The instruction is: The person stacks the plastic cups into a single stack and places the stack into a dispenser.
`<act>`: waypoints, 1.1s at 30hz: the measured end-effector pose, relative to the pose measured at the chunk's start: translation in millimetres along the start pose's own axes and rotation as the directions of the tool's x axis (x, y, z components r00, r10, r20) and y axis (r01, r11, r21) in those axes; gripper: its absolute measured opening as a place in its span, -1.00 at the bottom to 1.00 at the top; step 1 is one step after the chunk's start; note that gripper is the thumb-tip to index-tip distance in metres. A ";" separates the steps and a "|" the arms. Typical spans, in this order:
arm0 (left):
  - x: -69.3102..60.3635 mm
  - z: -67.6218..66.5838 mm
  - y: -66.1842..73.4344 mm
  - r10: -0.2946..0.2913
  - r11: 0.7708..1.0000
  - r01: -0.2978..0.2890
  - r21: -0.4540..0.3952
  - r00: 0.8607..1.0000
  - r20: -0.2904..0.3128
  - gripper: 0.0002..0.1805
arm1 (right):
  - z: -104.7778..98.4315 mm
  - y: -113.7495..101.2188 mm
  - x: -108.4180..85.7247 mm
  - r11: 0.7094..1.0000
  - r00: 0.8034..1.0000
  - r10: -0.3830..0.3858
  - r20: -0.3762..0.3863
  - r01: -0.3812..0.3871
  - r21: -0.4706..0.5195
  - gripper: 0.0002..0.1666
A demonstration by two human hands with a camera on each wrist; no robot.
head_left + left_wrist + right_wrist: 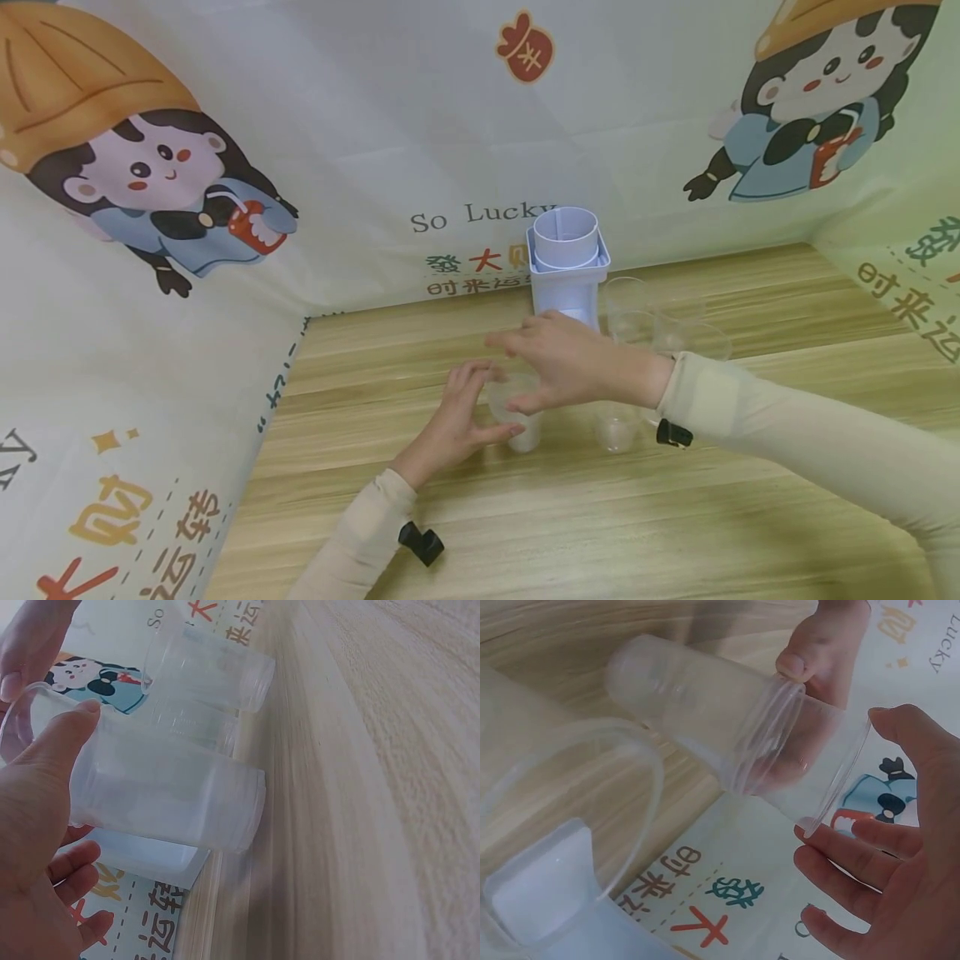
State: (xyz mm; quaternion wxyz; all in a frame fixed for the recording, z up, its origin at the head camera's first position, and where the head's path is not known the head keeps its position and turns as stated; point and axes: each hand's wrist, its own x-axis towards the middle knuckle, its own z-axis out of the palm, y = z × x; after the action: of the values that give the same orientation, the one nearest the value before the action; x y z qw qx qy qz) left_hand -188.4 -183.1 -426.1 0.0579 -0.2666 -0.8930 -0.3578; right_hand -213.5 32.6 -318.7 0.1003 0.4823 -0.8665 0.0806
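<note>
A stack of clear plastic cups (525, 435) stands upright on the wooden table, and its uppermost cup (821, 754) sticks partly out of the others. My left hand (450, 423) grips the stack from the left near the rims; in the left wrist view its thumb lies along the cup wall (142, 780). From above and the right, my right hand (566, 360) spans the rim of the uppermost cup. In the right wrist view, its thumb and index fingertip touch opposite sides of that rim, with the other fingers spread.
Behind my right hand stands a pale blue holder (566, 279) with a round opening on top. Several clear cups (617, 433) stand on the table (540, 533) to the right, partly behind my right forearm. A printed cloth (360, 150) hangs around the table's back and left edges.
</note>
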 end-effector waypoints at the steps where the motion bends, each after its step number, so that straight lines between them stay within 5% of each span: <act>1: 0.0 0.3 0.1 -0.001 1.000 0.001 -0.003 1.000 -0.002 -0.33 | 1.5 0.5 -0.2 1.000 1.000 -0.003 0.000 0.003 0.001 -0.08; 33: -0.1 1.6 -0.8 0.010 1.000 -0.010 0.011 1.000 -0.018 -0.30 | 28.1 2.9 -3.6 1.000 1.000 -0.010 0.023 0.010 0.011 -0.05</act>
State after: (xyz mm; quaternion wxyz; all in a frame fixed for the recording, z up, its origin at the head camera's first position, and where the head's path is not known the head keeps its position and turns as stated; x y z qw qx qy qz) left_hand -188.6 -182.6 -427.8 0.0693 -0.2677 -0.8930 -0.3551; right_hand -216.8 30.4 -346.9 0.0882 0.4880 -0.8648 0.0791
